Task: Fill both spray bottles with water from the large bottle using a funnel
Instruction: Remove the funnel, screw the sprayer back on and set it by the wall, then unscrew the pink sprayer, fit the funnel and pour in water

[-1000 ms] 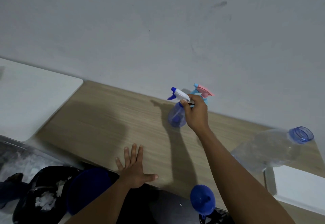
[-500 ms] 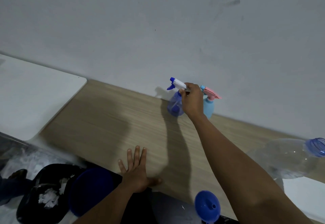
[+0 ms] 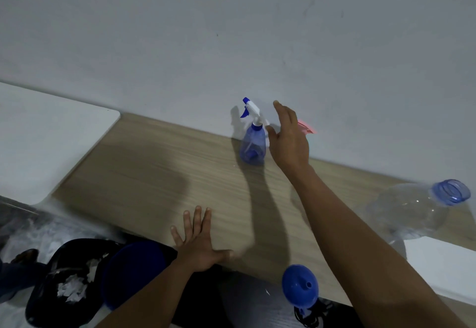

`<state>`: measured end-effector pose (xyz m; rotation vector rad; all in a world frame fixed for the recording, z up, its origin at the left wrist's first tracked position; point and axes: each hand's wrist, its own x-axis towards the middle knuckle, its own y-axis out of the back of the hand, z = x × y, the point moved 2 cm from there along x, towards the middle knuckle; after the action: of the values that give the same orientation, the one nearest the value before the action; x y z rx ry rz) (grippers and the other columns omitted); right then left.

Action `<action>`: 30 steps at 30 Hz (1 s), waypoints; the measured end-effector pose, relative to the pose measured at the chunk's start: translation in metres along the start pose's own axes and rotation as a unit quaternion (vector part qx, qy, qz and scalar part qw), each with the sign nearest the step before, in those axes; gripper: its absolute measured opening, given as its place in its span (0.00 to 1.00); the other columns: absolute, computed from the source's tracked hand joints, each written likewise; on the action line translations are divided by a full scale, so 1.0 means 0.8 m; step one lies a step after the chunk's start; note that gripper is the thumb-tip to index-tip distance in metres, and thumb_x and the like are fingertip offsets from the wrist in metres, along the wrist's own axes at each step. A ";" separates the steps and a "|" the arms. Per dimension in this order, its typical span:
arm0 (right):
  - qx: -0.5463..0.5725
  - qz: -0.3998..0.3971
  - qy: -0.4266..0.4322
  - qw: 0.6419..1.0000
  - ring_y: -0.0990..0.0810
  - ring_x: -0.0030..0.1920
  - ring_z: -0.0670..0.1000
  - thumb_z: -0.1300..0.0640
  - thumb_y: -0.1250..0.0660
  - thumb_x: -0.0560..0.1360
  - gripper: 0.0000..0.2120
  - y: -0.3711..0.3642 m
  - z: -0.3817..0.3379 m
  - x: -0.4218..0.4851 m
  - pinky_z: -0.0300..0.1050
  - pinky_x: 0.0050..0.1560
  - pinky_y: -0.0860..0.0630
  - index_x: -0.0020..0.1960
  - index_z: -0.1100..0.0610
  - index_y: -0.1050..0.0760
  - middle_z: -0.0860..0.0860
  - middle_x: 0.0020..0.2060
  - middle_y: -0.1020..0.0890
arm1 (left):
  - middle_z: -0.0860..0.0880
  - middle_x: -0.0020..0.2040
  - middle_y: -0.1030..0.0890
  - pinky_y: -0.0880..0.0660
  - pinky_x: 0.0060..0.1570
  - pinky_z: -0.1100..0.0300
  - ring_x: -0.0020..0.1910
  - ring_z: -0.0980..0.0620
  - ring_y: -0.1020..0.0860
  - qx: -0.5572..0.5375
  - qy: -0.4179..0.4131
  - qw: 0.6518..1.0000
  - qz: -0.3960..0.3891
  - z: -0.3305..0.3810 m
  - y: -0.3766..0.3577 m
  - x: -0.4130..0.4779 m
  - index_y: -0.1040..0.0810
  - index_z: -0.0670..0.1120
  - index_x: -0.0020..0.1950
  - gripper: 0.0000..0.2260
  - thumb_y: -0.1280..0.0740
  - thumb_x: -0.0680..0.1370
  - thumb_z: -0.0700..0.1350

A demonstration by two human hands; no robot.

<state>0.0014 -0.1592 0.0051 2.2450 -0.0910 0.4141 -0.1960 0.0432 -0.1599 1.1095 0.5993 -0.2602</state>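
Blue spray bottle (image 3: 252, 144) stands upright on the wooden table (image 3: 154, 173) by the wall, long axis vertical, just left of the right hand (image 3: 288, 139). That hand's fingers are straight, loosely spread, holding nothing. The left hand (image 3: 198, 242) lies flat, fingers spread, well apart; the right is nearer.

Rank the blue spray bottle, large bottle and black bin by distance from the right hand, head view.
1. Blue spray bottle, just left of the right hand.
2. Large bottle, at the table's right end.
3. Black bin, on the floor, lower left.
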 end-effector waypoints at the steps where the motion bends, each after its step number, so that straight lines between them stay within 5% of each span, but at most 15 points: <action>1: 0.011 0.026 0.007 1.000 0.21 0.54 0.52 0.56 0.35 0.80 0.25 0.005 0.004 -0.012 0.45 0.43 0.27 0.74 0.48 0.36 0.46 0.70 0.30 | 0.54 0.75 0.77 0.75 0.68 0.35 0.72 0.47 0.79 -0.015 0.000 1.000 0.008 0.001 -0.001 -0.001 0.73 0.59 0.75 0.61 0.36 0.58 0.78; 3: 0.044 0.068 -0.008 0.997 0.20 0.48 0.51 0.55 0.33 0.78 0.21 0.011 0.019 -0.039 0.45 0.44 0.25 0.69 0.49 0.32 0.48 0.63 0.24 | 0.54 0.79 0.67 0.74 0.69 0.37 0.76 0.47 0.72 -0.051 0.002 0.997 0.059 0.007 0.001 -0.002 0.62 0.57 0.79 0.58 0.34 0.60 0.75; 6: 0.076 0.088 -0.097 0.989 0.20 0.40 0.50 0.54 0.32 0.78 0.13 0.007 0.056 -0.075 0.49 0.43 0.22 0.61 0.55 0.25 0.50 0.50 0.19 | 0.52 0.79 0.44 0.57 0.75 0.39 0.78 0.48 0.49 -0.081 -0.042 0.978 0.185 0.047 0.017 0.001 0.43 0.56 0.77 0.39 0.34 0.68 0.65; 10: 0.105 0.077 -0.202 0.971 0.17 0.46 0.55 0.59 0.34 0.78 0.11 -0.003 0.115 -0.083 0.47 0.50 0.22 0.59 0.60 0.22 0.56 0.47 0.17 | 0.44 0.68 0.25 0.31 0.63 0.66 0.62 0.51 0.26 -0.260 -0.171 0.939 0.145 0.146 0.056 0.042 0.30 0.46 0.72 0.28 0.27 0.74 0.46; 16: 0.163 0.004 -0.268 0.950 0.27 0.69 0.57 0.61 0.43 0.81 0.21 -0.017 0.144 -0.036 0.56 0.71 0.30 0.74 0.61 0.32 0.58 0.71 0.27 | 0.48 0.67 0.24 0.27 0.64 0.54 0.65 0.48 0.25 -0.260 -0.226 0.932 0.113 0.272 0.120 0.130 0.32 0.46 0.72 0.23 0.31 0.78 0.45; 21: 0.232 -0.012 -0.241 0.942 0.18 0.56 0.53 0.61 0.43 0.76 0.19 -0.014 0.143 -0.019 0.58 0.61 0.22 0.64 0.57 0.22 0.53 0.57 0.17 | 0.45 0.73 0.30 0.31 0.70 0.46 0.72 0.44 0.30 -0.221 -0.241 0.942 0.068 0.302 0.124 0.164 0.39 0.47 0.77 0.28 0.33 0.79 0.40; 27: 0.201 -0.016 -0.227 0.953 0.24 0.66 0.53 0.59 0.45 0.76 0.24 -0.011 0.126 -0.062 0.48 0.68 0.28 0.71 0.58 0.27 0.56 0.67 0.22 | 0.45 0.70 0.25 0.29 0.67 0.51 0.69 0.44 0.27 -0.262 -0.223 0.928 0.144 0.275 0.109 0.137 0.35 0.46 0.77 0.27 0.32 0.79 0.46; 30: 0.207 0.010 -0.191 0.960 0.26 0.65 0.51 0.63 0.44 0.76 0.24 -0.009 0.098 -0.113 0.41 0.67 0.32 0.71 0.60 0.28 0.56 0.66 0.23 | 0.47 0.63 0.19 0.23 0.60 0.49 0.60 0.47 0.21 -0.330 -0.228 0.897 0.186 0.241 0.098 0.099 0.28 0.48 0.73 0.30 0.30 0.74 0.59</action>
<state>-0.0615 -0.2205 -0.0763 2.7166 -0.2479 -0.0012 -0.0319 -0.0876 -0.0860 0.4531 0.0246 0.0292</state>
